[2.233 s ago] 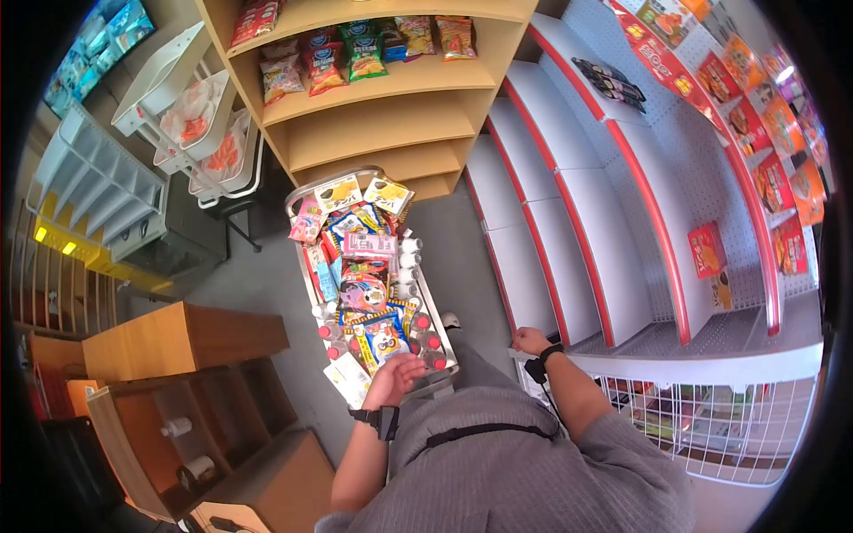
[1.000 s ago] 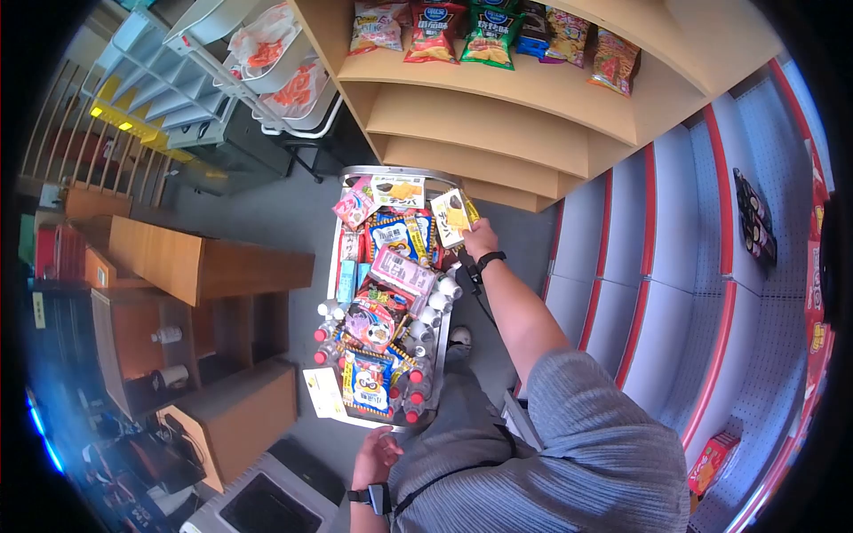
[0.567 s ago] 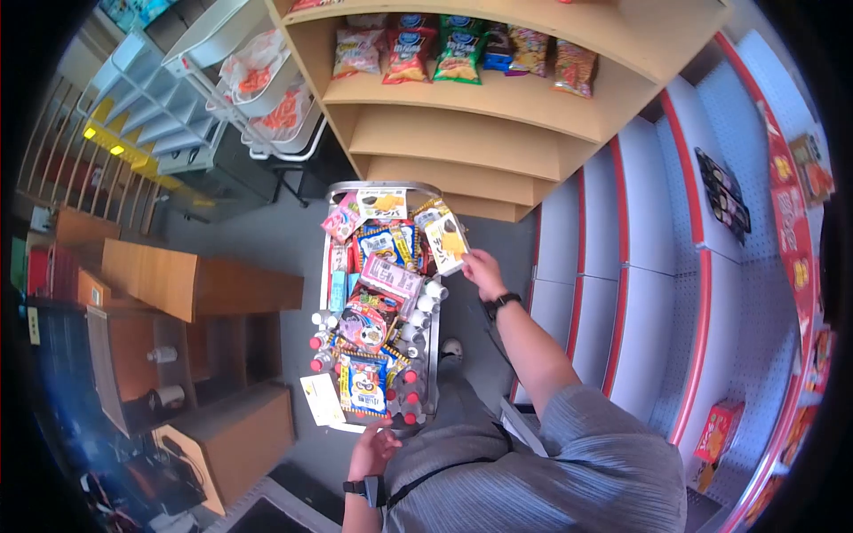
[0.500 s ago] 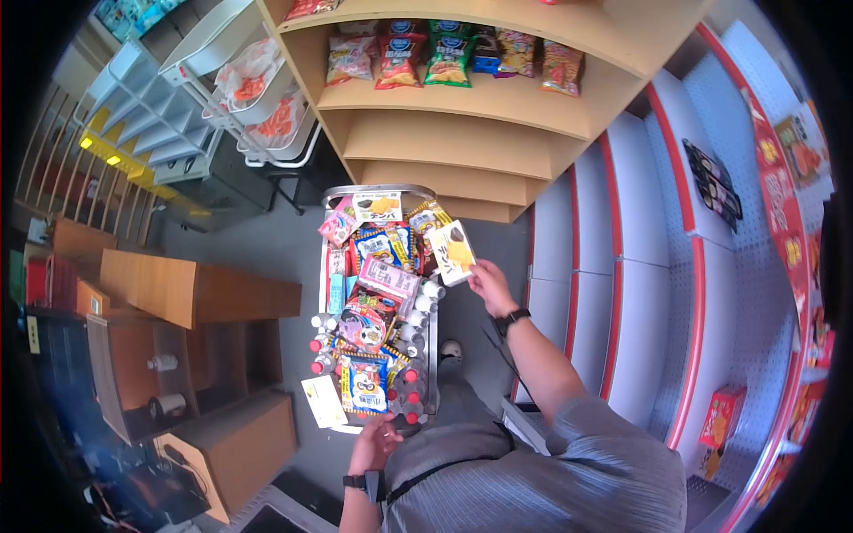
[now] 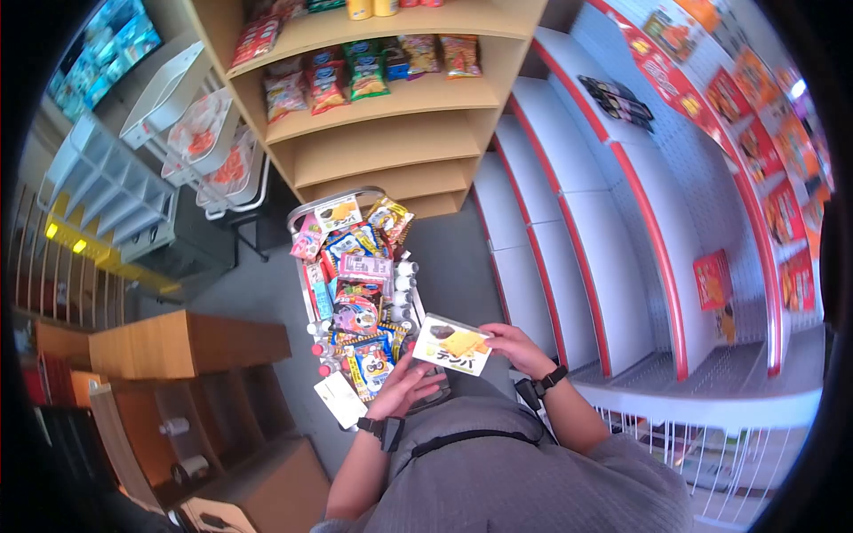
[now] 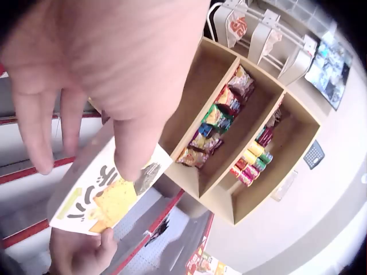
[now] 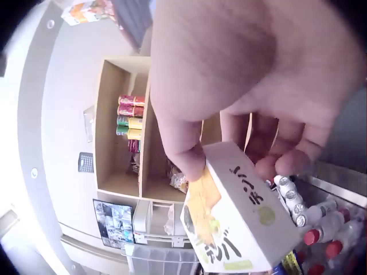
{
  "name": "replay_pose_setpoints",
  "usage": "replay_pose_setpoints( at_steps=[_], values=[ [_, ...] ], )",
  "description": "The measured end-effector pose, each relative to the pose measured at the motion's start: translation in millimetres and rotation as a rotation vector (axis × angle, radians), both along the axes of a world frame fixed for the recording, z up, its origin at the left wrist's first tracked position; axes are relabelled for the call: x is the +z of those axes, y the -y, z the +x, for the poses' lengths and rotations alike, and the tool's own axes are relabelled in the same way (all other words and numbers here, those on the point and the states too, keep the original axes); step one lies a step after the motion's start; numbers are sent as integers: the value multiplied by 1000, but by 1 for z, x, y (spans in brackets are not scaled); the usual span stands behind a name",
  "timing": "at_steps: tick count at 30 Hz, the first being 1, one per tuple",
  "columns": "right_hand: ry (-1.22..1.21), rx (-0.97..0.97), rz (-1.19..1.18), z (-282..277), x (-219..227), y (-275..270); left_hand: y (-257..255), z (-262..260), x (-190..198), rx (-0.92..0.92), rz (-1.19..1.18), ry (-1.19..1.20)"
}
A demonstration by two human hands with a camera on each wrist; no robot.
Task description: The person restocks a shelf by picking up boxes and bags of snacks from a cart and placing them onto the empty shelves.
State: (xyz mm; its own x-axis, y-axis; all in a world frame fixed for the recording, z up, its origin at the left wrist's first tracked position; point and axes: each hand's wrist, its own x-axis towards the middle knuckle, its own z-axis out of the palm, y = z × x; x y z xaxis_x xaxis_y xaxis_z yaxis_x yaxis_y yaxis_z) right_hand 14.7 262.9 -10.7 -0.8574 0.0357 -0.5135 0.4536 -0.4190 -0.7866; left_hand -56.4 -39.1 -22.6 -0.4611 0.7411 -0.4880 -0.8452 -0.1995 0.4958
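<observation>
My right hand [image 5: 520, 351] pinches the right end of a white biscuit box [image 5: 451, 345] with yellow biscuits and Japanese lettering on its front. The box is in front of my waist, over the near right end of the cart. In the right wrist view, the thumb lies on the printed face of the box [image 7: 241, 215]. My left hand [image 5: 407, 389] is at the left end of the box, its fingers extended; in the left wrist view its thumb overlaps the printed face. The cart [image 5: 306, 205] bears snack packets, a similar white box [image 5: 338, 213] and several bottles [image 5: 404, 284].
White shelves with red edges [image 5: 576, 266] line the right side, with a red box [image 5: 712, 280] low down. A wooden shelf unit [image 5: 386, 151] holding chip bags stands ahead. Brown cabinets [image 5: 191, 355] are on the left. A white card [image 5: 339, 400] is at the cart's near left corner.
My right hand, holding nothing at first, took the biscuit box from the cart's far right corner and brought it towards my body. My left hand rose to the box. The head view swung right.
</observation>
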Motion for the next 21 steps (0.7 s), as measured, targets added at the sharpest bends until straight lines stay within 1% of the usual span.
replay_pose_setpoints(
  at_steps=[2,3,4,5,7,9,10,12,13,14,15,16,17,19,20,21],
  values=[
    [-60,146,162,15,9,12,6,-1,-14,-66,-19,-41],
    [-59,70,178,24,5,19,5,-1,-20,-118,-36,-78],
    [-154,160,246,32,-4,23,2,4,-14,0,-48,21],
    [-236,239,330,42,-6,24,0,5,0,-15,-60,-20],
    [-277,330,651,56,29,33,3,8,4,-128,-146,-114],
    [-421,329,1007,75,41,47,2,20,-3,-163,-134,-195],
    [-395,274,1028,84,44,58,-1,25,3,-228,-127,-216],
    [-317,208,1104,94,47,76,-7,36,3,-303,-92,-267],
    [-313,182,1115,99,49,78,-11,41,4,-334,-74,-302],
    [-319,165,1127,104,50,78,-13,45,6,-323,-32,-314],
    [-322,155,1136,109,56,74,-18,43,9,-335,-28,-320],
    [-315,175,1145,115,70,67,-20,42,7,-372,-30,-280],
    [-312,165,1150,121,80,50,-22,43,5,-406,-36,-239],
    [-278,20,1352,131,103,11,-25,45,7,-385,-13,-223],
    [-190,-188,1511,138,128,-5,-26,42,8,-424,-37,-224],
    [-195,-317,1544,144,139,-42,-28,39,9,-463,-63,-225]
  ],
)
